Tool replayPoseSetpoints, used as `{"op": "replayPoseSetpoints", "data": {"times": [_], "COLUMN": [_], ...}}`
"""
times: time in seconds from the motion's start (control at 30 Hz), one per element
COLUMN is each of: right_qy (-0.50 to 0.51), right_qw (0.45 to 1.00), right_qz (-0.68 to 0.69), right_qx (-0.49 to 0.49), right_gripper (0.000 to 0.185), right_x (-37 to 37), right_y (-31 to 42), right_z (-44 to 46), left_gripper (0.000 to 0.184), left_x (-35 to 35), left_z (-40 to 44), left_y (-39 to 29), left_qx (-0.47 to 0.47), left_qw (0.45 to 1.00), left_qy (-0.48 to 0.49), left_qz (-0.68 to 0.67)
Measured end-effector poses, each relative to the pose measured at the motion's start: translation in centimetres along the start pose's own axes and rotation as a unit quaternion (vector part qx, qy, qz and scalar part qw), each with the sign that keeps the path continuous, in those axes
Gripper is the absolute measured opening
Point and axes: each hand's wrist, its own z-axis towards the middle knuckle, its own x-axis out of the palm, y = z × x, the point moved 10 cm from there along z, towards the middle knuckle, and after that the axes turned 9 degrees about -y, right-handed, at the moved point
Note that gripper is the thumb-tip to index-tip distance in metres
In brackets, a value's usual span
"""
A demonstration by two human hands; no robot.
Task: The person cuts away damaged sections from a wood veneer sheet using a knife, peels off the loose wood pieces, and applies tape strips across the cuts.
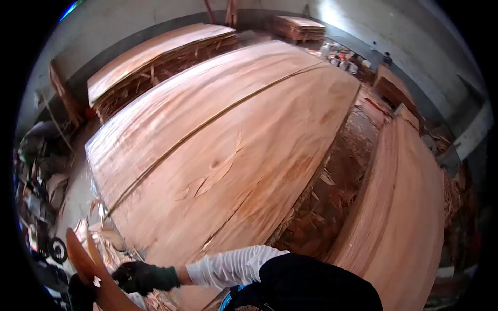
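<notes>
At the lower left, my left hand (82, 293) in a dark glove grips a curved strip of reddish wood veneer (89, 264). The strip has a split upper end and a small hole. My right hand (144, 277), in a dark glove with a green cuff, is beside the strip's right edge with its fingers curled. Whether those fingers pinch anything is not visible. A broad stack of veneer sheets (270, 119) lies in front of me, with a long dark seam, a knot and loose slivers on its top sheet.
Another veneer pile (399, 207) lies to the right, past a gap littered with scraps (321, 217). Further stacks (161, 46) stand along the back wall. Clutter and a small wheel (57, 250) are at the left. Torn veneer (101, 233) lies near my hands.
</notes>
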Motion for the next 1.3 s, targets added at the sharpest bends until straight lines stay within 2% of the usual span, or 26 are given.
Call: {"op": "replayPoseSetpoints", "data": {"times": [0.03, 0.07, 0.1, 0.13, 0.17, 0.2, 0.27, 0.3, 0.33, 0.37, 0.4, 0.43, 0.47, 0.5, 0.53, 0.57, 0.63, 0.67, 0.7, 0.73, 0.77, 0.87, 0.97, 1.0, 1.13, 1.3], "right_qy": [-0.009, -0.024, -0.071, -0.081, -0.090, -0.103, -0.107, -0.105, -0.115, -0.115, -0.114, -0.118, -0.121, -0.174, -0.193, -0.218, -0.282, -0.343, -0.399, -0.448, -0.473, -0.537, -0.566, -0.580, -0.596, -0.597], "right_qw": [0.996, 0.984, 0.979, 0.984, 0.988, 0.974, 0.974, 0.973, 0.969, 0.970, 0.972, 0.973, 0.973, 0.963, 0.962, 0.956, 0.924, 0.918, 0.905, 0.882, 0.872, 0.825, 0.801, 0.792, 0.764, 0.756], "right_qz": [0.016, 0.033, 0.073, 0.078, 0.081, 0.015, 0.065, 0.091, 0.143, 0.140, 0.138, 0.112, 0.085, 0.110, 0.054, -0.039, -0.165, -0.094, -0.024, -0.045, 0.023, -0.042, -0.058, -0.056, -0.077, -0.094], "right_qx": [0.086, 0.171, 0.178, 0.139, 0.100, 0.199, 0.188, 0.186, 0.165, 0.159, 0.154, 0.166, 0.178, 0.175, 0.188, 0.194, 0.200, 0.178, 0.147, 0.140, 0.121, 0.169, 0.187, 0.185, 0.234, 0.252], "right_gripper": [0.038, 0.033, 0.031, 0.033, 0.036, 0.042, 0.045, 0.046, 0.036, 0.043, 0.049, 0.045, 0.042, 0.041, 0.034, 0.026, 0.015, 0.013, 0.011, 0.011, 0.008, 0.010, 0.012, 0.010, 0.013, 0.012], "right_x": [0.3, 1.0, 1.1, 1.0, 0.5, 0.7, 0.4, 0.4, 0.4, -0.3, -0.9, -1.8, -2.5, -3.5, -4.4, -5.3, -7.1, -8.1, -9.0, -10.0, -10.3, -13.1, -14.9, -15.1, -16.6, -17.8], "right_y": [-3.0, -3.9, -5.1, -6.9, -8.2, -6.9, -7.6, -7.9, -6.6, -6.8, -6.7, -6.7, -6.5, -6.0, -6.1, -6.1, -5.8, -6.1, -6.3, -6.3, -6.1, -7.0, -8.0, -8.0, -9.1, -11.1], "right_z": [-0.5, -1.3, -1.8, -2.0, -2.2, -3.5, -4.2, -4.6, -5.1, -5.6, -6.1, -7.4, -8.7, -9.5, -10.0, -10.5, -11.8, -12.4, -12.9, -13.4, -13.5, -15.9, -18.1, -18.7, -20.9, -22.0], "left_gripper": [0.018, 0.018, 0.018, 0.017, 0.014, 0.017, 0.023, 0.034, 0.025, 0.030, 0.030, 0.029, 0.028, 0.030, 0.030, 0.035, 0.049, 0.051, 0.053, 0.051, 0.049, 0.048, 0.048, 0.047, 0.034, 0.035], "left_x": [0.0, 0.6, 2.0, 1.9, 2.9, 3.7, 5.7, 6.4, 8.1, 9.3, 10.1, 11.0, 11.7, 12.9, 13.8, 14.7, 16.0, 17.3, 16.7, 16.9, 17.0, 18.3, 17.5, 17.8, 17.2, 16.3], "left_z": [0.7, 1.6, 2.5, 1.9, 3.7, 3.8, 4.2, 6.1, 5.9, 6.3, 6.5, 7.3, 6.8, 6.1, 6.2, 6.7, 5.5, 6.0, 6.5, 6.5, 6.3, 4.7, 3.0, 1.5, 1.0, 1.3], "left_y": [-1.0, -0.4, 0.2, -0.1, 1.8, 2.3, 4.0, 8.6, 6.9, 7.4, 5.3, 7.6, 7.2, 5.9, 6.7, 6.7, 7.0, 8.6, 9.3, 12.5, 15.8, 26.1, 27.6, 28.4, 30.1, 30.8], "left_qx": [0.094, 0.145, 0.195, 0.311, 0.155, 0.127, 0.046, -0.004, -0.009, 0.022, 0.154, 0.142, 0.105, 0.059, 0.072, 0.160, 0.065, 0.042, 0.093, 0.031, -0.031, -0.154, 0.188, -0.087, -0.067, -0.053], "left_qw": [0.974, 0.957, 0.933, 0.921, 0.959, 0.969, 0.976, 0.958, 0.968, 0.957, 0.945, 0.928, 0.955, 0.949, 0.941, 0.930, 0.929, 0.917, 0.924, 0.920, 0.910, 0.888, 0.920, 0.927, 0.946, 0.956], "left_qy": [0.035, 0.067, 0.097, 0.087, 0.122, 0.148, 0.211, 0.251, 0.249, 0.283, 0.258, 0.260, 0.277, 0.311, 0.327, 0.329, 0.358, 0.367, 0.338, 0.351, 0.366, 0.380, 0.341, 0.363, 0.318, 0.288], "left_qz": [0.204, 0.243, 0.285, 0.218, 0.205, 0.151, 0.040, -0.137, -0.037, -0.061, 0.126, 0.224, 0.003, 0.020, 0.044, -0.023, -0.064, -0.148, -0.150, -0.170, -0.191, -0.210, -0.038, -0.038, 0.020, -0.009]}}
